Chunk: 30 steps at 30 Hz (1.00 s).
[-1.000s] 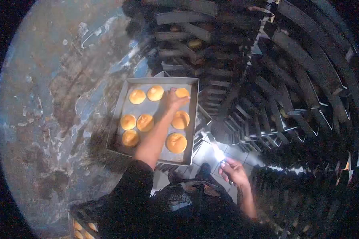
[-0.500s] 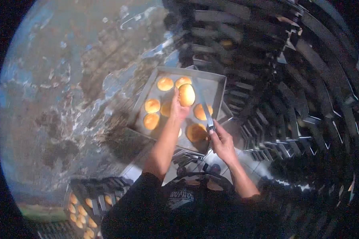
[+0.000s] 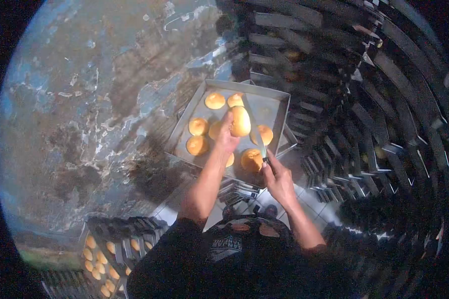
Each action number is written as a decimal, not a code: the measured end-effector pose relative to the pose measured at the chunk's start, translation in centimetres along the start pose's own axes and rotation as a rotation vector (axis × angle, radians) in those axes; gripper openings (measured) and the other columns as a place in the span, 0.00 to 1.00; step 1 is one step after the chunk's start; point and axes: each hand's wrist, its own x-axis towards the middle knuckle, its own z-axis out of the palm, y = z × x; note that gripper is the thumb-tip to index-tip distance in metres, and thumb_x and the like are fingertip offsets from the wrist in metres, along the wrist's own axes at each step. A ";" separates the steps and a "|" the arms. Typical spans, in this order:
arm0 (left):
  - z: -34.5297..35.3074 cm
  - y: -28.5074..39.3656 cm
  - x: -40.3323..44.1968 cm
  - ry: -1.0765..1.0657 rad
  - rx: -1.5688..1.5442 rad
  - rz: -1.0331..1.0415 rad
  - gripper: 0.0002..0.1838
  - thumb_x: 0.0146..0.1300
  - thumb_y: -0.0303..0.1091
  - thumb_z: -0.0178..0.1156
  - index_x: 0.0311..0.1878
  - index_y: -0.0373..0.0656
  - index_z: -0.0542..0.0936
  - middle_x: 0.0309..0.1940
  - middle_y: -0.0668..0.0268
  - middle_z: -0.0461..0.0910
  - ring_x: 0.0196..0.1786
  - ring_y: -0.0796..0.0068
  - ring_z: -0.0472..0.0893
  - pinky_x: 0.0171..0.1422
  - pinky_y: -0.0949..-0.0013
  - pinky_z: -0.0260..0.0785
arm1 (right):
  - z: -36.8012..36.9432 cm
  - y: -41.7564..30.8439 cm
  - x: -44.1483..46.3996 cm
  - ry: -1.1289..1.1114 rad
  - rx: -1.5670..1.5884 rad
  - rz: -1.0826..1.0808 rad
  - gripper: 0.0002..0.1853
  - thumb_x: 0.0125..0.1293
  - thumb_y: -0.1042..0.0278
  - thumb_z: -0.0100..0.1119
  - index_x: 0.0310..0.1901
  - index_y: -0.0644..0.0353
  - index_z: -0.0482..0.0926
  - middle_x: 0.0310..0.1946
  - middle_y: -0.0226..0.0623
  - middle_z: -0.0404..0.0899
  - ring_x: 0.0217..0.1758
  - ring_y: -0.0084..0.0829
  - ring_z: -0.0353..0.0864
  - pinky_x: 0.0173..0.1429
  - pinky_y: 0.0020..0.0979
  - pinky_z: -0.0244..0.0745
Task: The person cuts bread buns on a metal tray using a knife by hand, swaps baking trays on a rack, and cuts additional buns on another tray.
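Observation:
My left hand (image 3: 228, 140) is wrapped round a golden bun (image 3: 241, 121), raised above a square metal tray (image 3: 273, 110). A long-bladed knife (image 3: 260, 139) is in my right hand (image 3: 280, 183), its handle mostly hidden by my fingers. The blade points away from me and runs close along the right side of the held bun; whether it touches, I cannot tell. Several more buns lie on the tray, among them one bun (image 3: 215, 100) at the far left and another bun (image 3: 252, 160) near my right hand. My left hand and forearm partly cover others.
Beneath the tray, the corner of another tray (image 3: 287, 142) sticks out. Dark stacked metal trays (image 3: 324, 164) rise along the right side. At the lower left stands another tray of buns (image 3: 101, 256). A stained, peeling wall (image 3: 85, 114) fills the left, with a tiled floor (image 3: 304, 197) below.
The view has shifted slightly, so the tray appears a little farther right and up. The held bun is now nearer the knife blade. Both hands keep their hold.

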 end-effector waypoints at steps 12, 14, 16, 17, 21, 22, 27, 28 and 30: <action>1.9 0.4 -2.5 -0.074 0.061 -0.049 0.23 0.67 0.41 0.68 0.62 0.46 0.77 0.54 0.66 0.81 0.57 0.68 0.81 0.64 0.58 0.75 | -0.5 1.5 -1.3 0.013 0.026 -0.060 0.26 0.77 0.64 0.53 0.74 0.57 0.69 0.29 0.31 0.80 0.27 0.18 0.75 0.32 0.28 0.75; 2.5 -1.2 -3.2 -0.111 0.074 -0.064 0.22 0.66 0.40 0.68 0.61 0.45 0.77 0.54 0.65 0.81 0.56 0.68 0.82 0.62 0.58 0.76 | -1.6 -0.2 1.0 -0.061 0.032 0.129 0.25 0.75 0.62 0.54 0.71 0.58 0.71 0.35 0.44 0.83 0.38 0.30 0.83 0.45 0.33 0.78; 3.1 -1.3 -3.2 -0.144 0.056 -0.049 0.22 0.66 0.40 0.68 0.60 0.44 0.77 0.53 0.66 0.81 0.56 0.69 0.82 0.60 0.59 0.78 | -1.6 0.2 1.6 -0.032 0.028 0.051 0.26 0.77 0.62 0.53 0.73 0.55 0.71 0.29 0.31 0.80 0.30 0.19 0.76 0.37 0.30 0.77; 2.9 -0.9 -2.8 -0.145 0.056 -0.046 0.22 0.66 0.40 0.68 0.60 0.44 0.77 0.53 0.66 0.81 0.56 0.69 0.82 0.60 0.59 0.78 | -1.7 0.2 1.4 -0.030 -0.021 0.001 0.26 0.76 0.61 0.53 0.73 0.55 0.70 0.29 0.33 0.81 0.31 0.20 0.77 0.39 0.31 0.78; 1.5 1.9 -2.0 -0.010 0.085 0.002 0.25 0.64 0.39 0.70 0.62 0.43 0.75 0.52 0.66 0.81 0.55 0.70 0.82 0.61 0.59 0.78 | -1.7 -0.3 -2.0 -0.148 0.008 0.122 0.27 0.76 0.60 0.54 0.73 0.56 0.70 0.31 0.38 0.83 0.33 0.22 0.79 0.40 0.32 0.78; 1.5 2.1 -2.5 -0.037 0.144 -0.019 0.26 0.63 0.38 0.71 0.62 0.43 0.75 0.52 0.65 0.81 0.54 0.70 0.83 0.61 0.60 0.78 | -1.3 0.4 -2.1 -0.083 -0.079 -0.002 0.27 0.76 0.61 0.54 0.73 0.57 0.70 0.32 0.38 0.83 0.33 0.22 0.79 0.41 0.32 0.78; 2.4 -0.6 -3.9 -0.116 0.172 -0.091 0.28 0.63 0.33 0.70 0.64 0.41 0.73 0.52 0.63 0.81 0.53 0.70 0.83 0.59 0.60 0.80 | -1.7 -0.5 1.4 -0.067 0.003 0.045 0.25 0.75 0.59 0.55 0.69 0.61 0.73 0.47 0.64 0.83 0.53 0.53 0.87 0.54 0.42 0.79; 1.6 -0.3 -3.1 -0.140 0.139 -0.099 0.28 0.63 0.34 0.71 0.64 0.41 0.73 0.53 0.63 0.81 0.54 0.69 0.83 0.59 0.58 0.80 | -1.9 -0.8 1.5 -0.088 -0.002 0.040 0.25 0.75 0.59 0.56 0.69 0.61 0.73 0.47 0.62 0.84 0.53 0.53 0.86 0.54 0.42 0.79; 0.4 0.9 -2.0 -0.075 0.141 -0.072 0.28 0.63 0.34 0.70 0.64 0.41 0.73 0.53 0.63 0.81 0.54 0.69 0.83 0.59 0.58 0.80 | -2.2 -1.2 1.0 -0.166 -0.001 0.107 0.25 0.75 0.60 0.56 0.70 0.60 0.72 0.45 0.61 0.85 0.53 0.54 0.86 0.54 0.42 0.79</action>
